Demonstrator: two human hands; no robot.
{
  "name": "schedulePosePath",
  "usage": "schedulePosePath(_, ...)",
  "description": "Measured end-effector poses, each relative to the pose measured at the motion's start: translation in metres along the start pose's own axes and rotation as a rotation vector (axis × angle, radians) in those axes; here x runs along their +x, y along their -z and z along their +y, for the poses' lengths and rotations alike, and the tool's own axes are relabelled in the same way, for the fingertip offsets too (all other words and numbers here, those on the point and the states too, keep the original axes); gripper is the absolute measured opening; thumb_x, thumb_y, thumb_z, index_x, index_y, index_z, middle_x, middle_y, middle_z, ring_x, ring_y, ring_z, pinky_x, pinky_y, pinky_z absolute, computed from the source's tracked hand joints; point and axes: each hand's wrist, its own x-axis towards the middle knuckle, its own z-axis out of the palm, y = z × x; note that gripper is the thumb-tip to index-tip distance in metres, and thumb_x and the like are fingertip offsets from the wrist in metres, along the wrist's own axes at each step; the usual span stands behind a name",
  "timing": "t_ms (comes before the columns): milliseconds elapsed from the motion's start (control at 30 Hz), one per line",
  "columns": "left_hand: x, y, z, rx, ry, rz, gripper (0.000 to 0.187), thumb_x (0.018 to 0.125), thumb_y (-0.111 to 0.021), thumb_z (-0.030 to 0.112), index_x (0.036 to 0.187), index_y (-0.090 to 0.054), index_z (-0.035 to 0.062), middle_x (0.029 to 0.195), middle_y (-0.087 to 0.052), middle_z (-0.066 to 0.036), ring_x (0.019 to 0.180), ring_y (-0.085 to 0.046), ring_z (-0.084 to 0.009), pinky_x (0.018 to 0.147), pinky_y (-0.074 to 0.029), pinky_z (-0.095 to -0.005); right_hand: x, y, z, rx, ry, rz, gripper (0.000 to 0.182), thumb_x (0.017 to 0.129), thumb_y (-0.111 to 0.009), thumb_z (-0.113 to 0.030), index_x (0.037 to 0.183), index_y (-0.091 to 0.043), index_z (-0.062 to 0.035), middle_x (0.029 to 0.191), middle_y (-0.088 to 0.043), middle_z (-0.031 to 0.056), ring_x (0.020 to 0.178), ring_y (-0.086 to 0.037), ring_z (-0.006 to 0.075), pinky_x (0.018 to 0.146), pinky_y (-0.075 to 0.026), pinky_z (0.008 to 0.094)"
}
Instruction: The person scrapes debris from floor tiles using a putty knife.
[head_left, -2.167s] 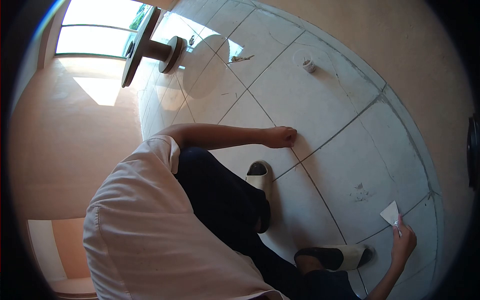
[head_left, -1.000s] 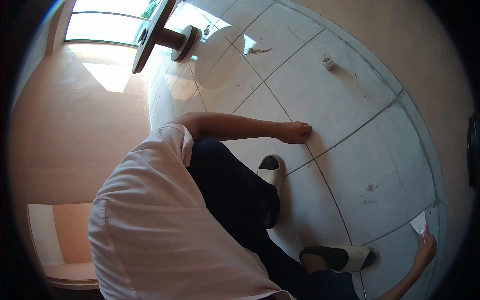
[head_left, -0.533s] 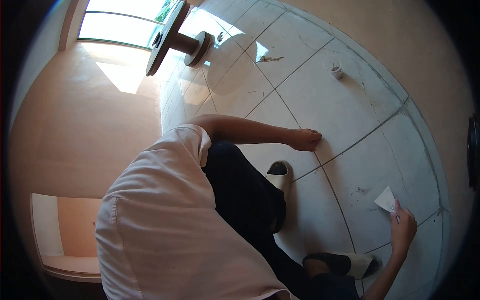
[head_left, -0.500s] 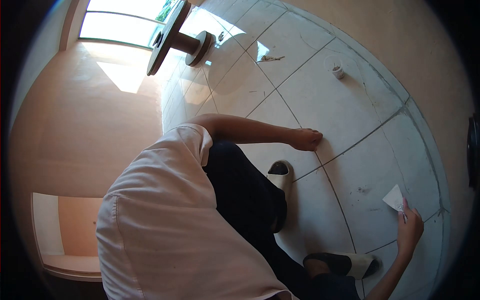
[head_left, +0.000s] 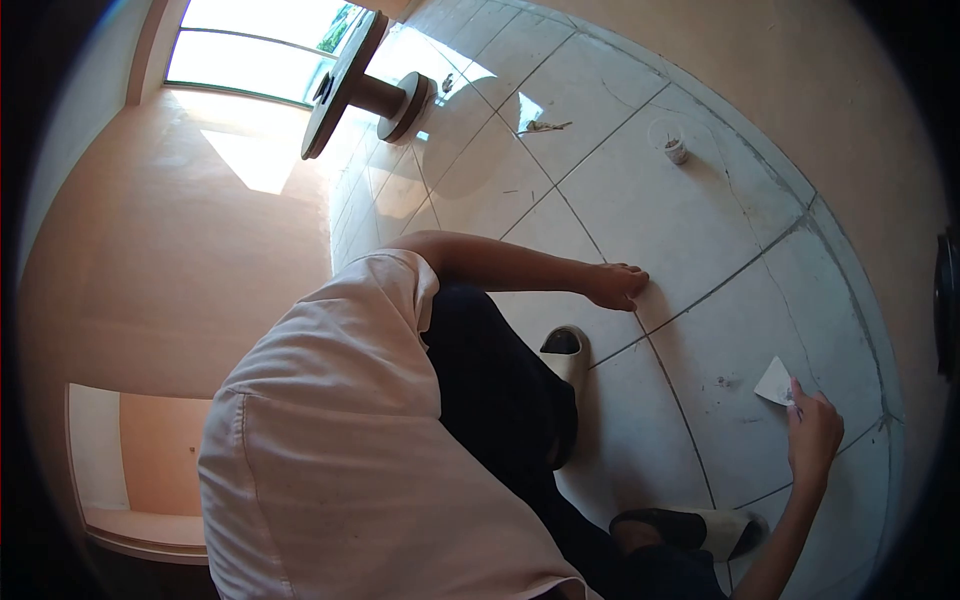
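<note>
My left hand (head_left: 617, 287) rests at the tile floor near a grout line, its thumb and fingers a little apart and nothing visible in them. In my right hand (head_left: 815, 432) is a small pale flat blade-like piece (head_left: 774, 383), pinched at its narrow end and held just above or against the tile. Dark specks (head_left: 725, 381) mark the tile to the left of this piece. A small whitish cup (head_left: 675, 151) with something inside stands on the floor near the wall.
Light sandals (head_left: 566, 352) are on my feet. A large spool-shaped object (head_left: 376, 97) is at the top, by a bright window (head_left: 250, 62). Debris (head_left: 546, 127) lies on the sunlit floor (head_left: 600, 110). The wall (head_left: 840, 110) curves along the right, with a dark object (head_left: 945, 300) at the edge.
My left hand has loosened from a fist, its fingers parting slightly. My right hand and the pale piece have shifted slightly left and up in the view.
</note>
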Motion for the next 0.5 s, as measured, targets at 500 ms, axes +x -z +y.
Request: schedulePosePath(500,0.003,-0.003,-0.008,-0.024,0.012,-0.022,0.037,0.089,-0.068,0.03,0.111,-0.054,0.004,0.117,-0.059,-0.019,0.119,-0.057,-0.0393,0.099,-0.047,-0.0498,-0.005,-0.005,-0.014,0.054,-0.021,-0.128,0.039,0.089,-0.073,-0.013,0.127,-0.073,-0.0192,0.09,-0.063,0.0114,0.094,-0.063,0.0281,0.088,-0.047,0.043)
